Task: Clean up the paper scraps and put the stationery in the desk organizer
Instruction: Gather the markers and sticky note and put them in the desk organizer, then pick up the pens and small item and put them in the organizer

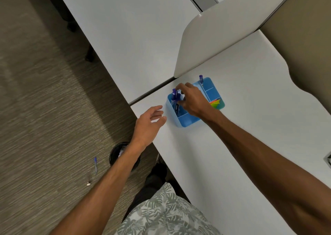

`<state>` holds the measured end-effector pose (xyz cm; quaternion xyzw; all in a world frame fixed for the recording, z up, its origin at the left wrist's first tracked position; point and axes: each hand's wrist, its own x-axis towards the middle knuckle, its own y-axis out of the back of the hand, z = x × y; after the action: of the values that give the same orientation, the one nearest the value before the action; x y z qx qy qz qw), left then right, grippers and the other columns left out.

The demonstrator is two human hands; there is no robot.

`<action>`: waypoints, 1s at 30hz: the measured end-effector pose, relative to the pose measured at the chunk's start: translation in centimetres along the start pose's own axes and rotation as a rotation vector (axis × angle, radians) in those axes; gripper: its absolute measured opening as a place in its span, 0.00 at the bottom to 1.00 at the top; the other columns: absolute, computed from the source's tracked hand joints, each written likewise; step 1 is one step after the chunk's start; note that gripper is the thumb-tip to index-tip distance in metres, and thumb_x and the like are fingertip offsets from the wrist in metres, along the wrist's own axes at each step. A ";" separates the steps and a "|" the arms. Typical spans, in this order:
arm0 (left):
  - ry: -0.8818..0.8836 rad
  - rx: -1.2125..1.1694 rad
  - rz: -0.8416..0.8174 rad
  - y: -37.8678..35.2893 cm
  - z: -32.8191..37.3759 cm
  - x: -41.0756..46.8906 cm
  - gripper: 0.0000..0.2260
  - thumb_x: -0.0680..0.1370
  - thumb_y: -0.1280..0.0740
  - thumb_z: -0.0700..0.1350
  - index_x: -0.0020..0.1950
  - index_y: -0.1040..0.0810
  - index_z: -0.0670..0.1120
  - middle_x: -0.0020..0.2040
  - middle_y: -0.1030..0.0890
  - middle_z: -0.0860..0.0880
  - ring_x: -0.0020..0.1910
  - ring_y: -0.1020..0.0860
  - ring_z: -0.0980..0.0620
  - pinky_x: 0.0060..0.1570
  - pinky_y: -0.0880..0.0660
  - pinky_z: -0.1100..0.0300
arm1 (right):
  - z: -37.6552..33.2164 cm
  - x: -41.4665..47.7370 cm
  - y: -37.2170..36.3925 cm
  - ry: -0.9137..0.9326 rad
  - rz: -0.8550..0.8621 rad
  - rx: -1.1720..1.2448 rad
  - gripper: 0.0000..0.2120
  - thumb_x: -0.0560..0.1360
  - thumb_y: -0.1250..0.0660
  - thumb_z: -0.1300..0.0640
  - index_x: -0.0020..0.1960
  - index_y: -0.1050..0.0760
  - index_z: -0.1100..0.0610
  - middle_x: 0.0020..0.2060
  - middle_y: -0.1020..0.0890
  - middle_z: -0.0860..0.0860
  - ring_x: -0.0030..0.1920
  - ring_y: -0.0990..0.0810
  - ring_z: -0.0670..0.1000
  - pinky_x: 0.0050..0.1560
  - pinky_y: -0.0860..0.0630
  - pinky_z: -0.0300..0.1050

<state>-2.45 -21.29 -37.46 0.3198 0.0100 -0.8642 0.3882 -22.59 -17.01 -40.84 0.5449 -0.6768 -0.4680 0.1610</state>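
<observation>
A blue desk organizer (pixel 189 121) with several compartments stands on the white desk (pixel 250 109). My right hand (pixel 192 100) is over its left part, fingers pinched on blue-capped pens (pixel 174 98) that stand in the left compartment. Another blue pen (pixel 201 79) stands at the organizer's far corner. Coloured sticky flags (pixel 215 103) lie in a right compartment. My left hand (pixel 149 122) hovers open at the desk's left edge, just left of the organizer, holding nothing. A blue pen (pixel 95 165) lies on the carpet.
A black waste bin (pixel 116 154) with white scraps inside stands on the carpet under my left forearm. A small metallic object (pixel 88 182) lies on the floor near the dropped pen. A grey divider panel (pixel 223 32) rises behind the organizer. A second desk (pixel 125 29) adjoins.
</observation>
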 end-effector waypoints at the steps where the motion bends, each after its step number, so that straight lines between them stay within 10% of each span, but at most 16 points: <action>1: -0.002 0.001 0.000 0.0 -0.1 -0.1 0.20 0.78 0.29 0.43 0.70 0.25 0.50 0.63 0.20 0.52 0.63 0.23 0.57 0.61 0.26 0.61 | 0.0 -0.3 0.0 -0.017 0.012 0.009 0.21 0.75 0.28 0.62 0.66 0.28 0.57 0.62 0.23 0.58 0.55 0.21 0.57 0.53 0.22 0.46; 17: -0.175 0.596 0.336 -0.3 -5.2 -7.9 0.35 0.81 0.42 0.63 0.82 0.53 0.51 0.83 0.55 0.47 0.81 0.59 0.50 0.78 0.61 0.47 | -3.1 -11.7 -1.3 0.026 0.265 0.006 0.18 0.78 0.31 0.55 0.66 0.26 0.55 0.67 0.26 0.56 0.62 0.23 0.56 0.58 0.19 0.53; 30: -0.035 0.414 0.569 1.0 -17.1 -23.9 0.32 0.82 0.45 0.61 0.82 0.49 0.50 0.83 0.54 0.44 0.81 0.57 0.47 0.79 0.56 0.43 | -9.0 -25.6 -9.5 0.299 0.148 0.061 0.18 0.78 0.31 0.52 0.67 0.28 0.50 0.68 0.29 0.53 0.61 0.22 0.52 0.60 0.21 0.46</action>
<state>19.35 -1.61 -37.39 0.3668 -0.2615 -0.7104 0.5407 -1.39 1.92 -36.39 0.5617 -0.6974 -0.3480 0.2773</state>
